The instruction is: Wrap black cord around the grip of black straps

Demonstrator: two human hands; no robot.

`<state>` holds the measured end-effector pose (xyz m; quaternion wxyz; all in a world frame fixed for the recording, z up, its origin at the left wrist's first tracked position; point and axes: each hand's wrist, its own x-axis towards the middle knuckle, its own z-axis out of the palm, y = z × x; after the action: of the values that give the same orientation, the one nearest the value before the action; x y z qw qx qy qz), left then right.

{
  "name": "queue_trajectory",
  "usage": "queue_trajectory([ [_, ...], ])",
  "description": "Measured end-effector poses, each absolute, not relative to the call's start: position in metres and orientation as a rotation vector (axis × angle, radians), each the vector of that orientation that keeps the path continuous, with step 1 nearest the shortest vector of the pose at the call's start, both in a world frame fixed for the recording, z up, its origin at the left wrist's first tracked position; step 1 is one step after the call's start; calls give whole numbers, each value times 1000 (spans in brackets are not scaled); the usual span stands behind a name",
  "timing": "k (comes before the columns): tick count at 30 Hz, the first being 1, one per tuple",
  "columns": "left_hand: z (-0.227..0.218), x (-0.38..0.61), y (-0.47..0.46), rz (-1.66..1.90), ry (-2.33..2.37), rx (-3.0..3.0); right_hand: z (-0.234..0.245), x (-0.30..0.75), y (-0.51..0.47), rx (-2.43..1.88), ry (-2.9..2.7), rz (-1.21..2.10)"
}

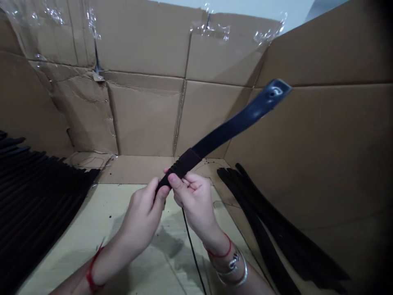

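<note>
Our left hand [143,217] and right hand [193,196] are both closed on a dark strap [233,127], fingers and thumbs pinching it, the two hands almost touching. The right thumb presses on a ribbed black sleeve [181,164] around the strap, while the left hand grips the end just below it. The strap tilts up and to the right, its glossy blue-black tail ending in a hole [272,93]. A red thread [92,268] circles our left wrist; another red thread [219,250] and silver bangles [235,266] sit on the right. Below the hands, a thin black cord [192,250] crosses the pale surface [82,241]. Rows of black straps [33,200] lie at left, a looser pile of black straps [270,221] at right — all hemmed in by cardboard walls [144,119] joined with clear tape [208,28].
</note>
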<state>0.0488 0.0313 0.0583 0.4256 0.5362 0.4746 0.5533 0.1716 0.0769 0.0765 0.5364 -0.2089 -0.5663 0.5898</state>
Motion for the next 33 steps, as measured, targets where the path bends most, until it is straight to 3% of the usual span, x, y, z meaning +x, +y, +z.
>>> queue_trajectory([
  [4,67,42,25,919,781,1010,76,170,79,-432,-1375,1598],
  [8,64,45,25,1292,994,1242,77,171,81,-429,-1331,1526],
  [13,62,40,31,964,777,1227,82,176,79,-417,-1389,1608],
  [16,63,35,35,1150,1042,1470,81,174,78,-432,-1377,1412],
  [18,62,34,36,1246,1131,1482,80,172,79,-407,-1399,1461],
  [22,59,40,31,1030,891,1251,78,171,80,-416,-1410,1617],
  [27,53,49,31,1432,1177,1449,78,172,79,-434,-1346,1528],
  [31,50,51,38,1095,766,1144,82,175,78,-460,-1398,1601],
  [33,50,50,41,1199,829,1172,83,175,77,-491,-1378,1485],
])
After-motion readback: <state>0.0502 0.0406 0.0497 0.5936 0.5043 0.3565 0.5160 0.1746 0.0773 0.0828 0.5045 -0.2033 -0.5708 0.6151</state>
